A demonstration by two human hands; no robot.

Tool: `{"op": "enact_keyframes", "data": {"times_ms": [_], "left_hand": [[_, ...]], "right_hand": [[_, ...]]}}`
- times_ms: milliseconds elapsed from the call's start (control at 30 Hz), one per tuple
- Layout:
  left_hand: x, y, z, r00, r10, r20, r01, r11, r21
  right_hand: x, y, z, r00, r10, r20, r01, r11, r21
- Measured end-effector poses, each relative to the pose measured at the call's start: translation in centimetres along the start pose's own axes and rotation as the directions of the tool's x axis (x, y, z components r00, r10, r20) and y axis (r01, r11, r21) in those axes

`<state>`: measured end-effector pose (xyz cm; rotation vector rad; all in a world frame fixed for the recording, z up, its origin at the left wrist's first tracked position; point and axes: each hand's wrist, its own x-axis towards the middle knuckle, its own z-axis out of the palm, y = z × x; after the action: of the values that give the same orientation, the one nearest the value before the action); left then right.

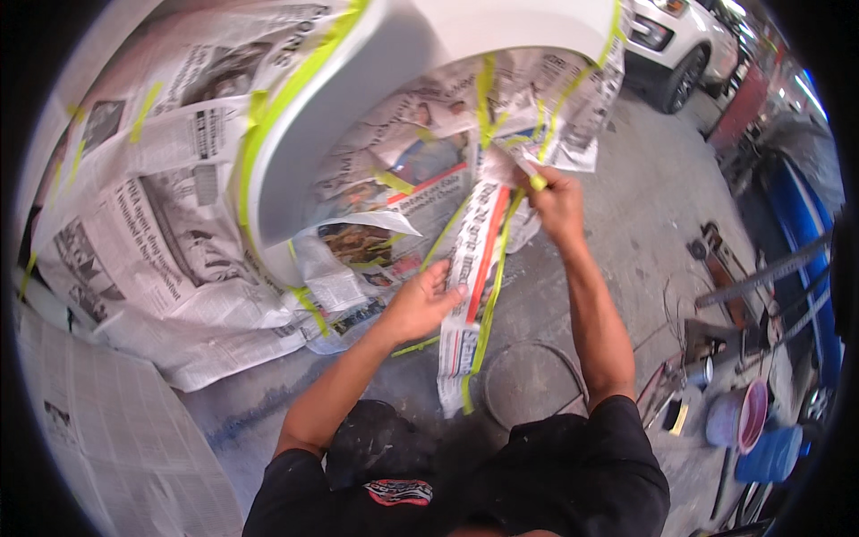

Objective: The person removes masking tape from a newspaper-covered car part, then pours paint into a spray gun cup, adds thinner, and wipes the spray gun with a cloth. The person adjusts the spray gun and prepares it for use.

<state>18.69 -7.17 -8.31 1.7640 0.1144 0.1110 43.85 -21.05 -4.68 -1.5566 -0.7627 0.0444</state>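
Observation:
A long strip of newspaper [476, 268] edged with yellow-green masking tape hangs slantwise in front of me. My left hand [420, 302] grips its left edge about halfway down, thumb over the paper. Higher up, my right hand [557, 204] is closed on the top end of the strip, with a bit of tape at its fingertips. Behind it is a car's white fender with a grey patch [300, 148], its wheel opening covered by taped newspaper [429, 161]. One loose paper flap [376, 221] sticks out near the grey patch's lower edge.
Masking newspaper [152, 237] covers the panel at left. Hose or wire loops [537, 380] lie on the concrete floor. At right stand a pink bucket [750, 416], a blue water jug [771, 454], metal stands [729, 286] and a blue car part [801, 215]. Another white car [667, 54] is parked behind.

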Motion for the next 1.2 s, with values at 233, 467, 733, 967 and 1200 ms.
{"op": "enact_keyframes", "data": {"times_ms": [233,467,733,967,1200], "left_hand": [[-12.7,5.0,-5.3,0.974,0.029,-0.223,0.031,0.965,0.262],[-17.4,-5.2,-8.7,0.714,-0.198,-0.672,0.038,0.969,-0.245],[-7.8,-4.3,-7.4,0.726,-0.005,-0.688,-0.326,0.878,-0.350],[-7.5,-6.1,-6.0,0.809,-0.062,-0.584,-0.094,0.968,-0.233],[-8.8,-6.0,-4.2,0.926,-0.283,-0.252,0.278,0.959,-0.055]], "right_hand": [[7.9,5.2,-0.1,0.941,-0.330,0.073,0.337,0.899,-0.278],[6.0,4.2,7.1,0.915,-0.260,-0.309,0.123,0.908,-0.400],[6.9,5.1,4.8,0.847,-0.342,-0.408,-0.011,0.755,-0.656],[-3.2,-0.9,6.9,0.952,-0.303,-0.045,0.268,0.894,-0.358],[-9.5,-4.7,10.7,0.590,-0.749,0.300,0.775,0.421,-0.472]]}}
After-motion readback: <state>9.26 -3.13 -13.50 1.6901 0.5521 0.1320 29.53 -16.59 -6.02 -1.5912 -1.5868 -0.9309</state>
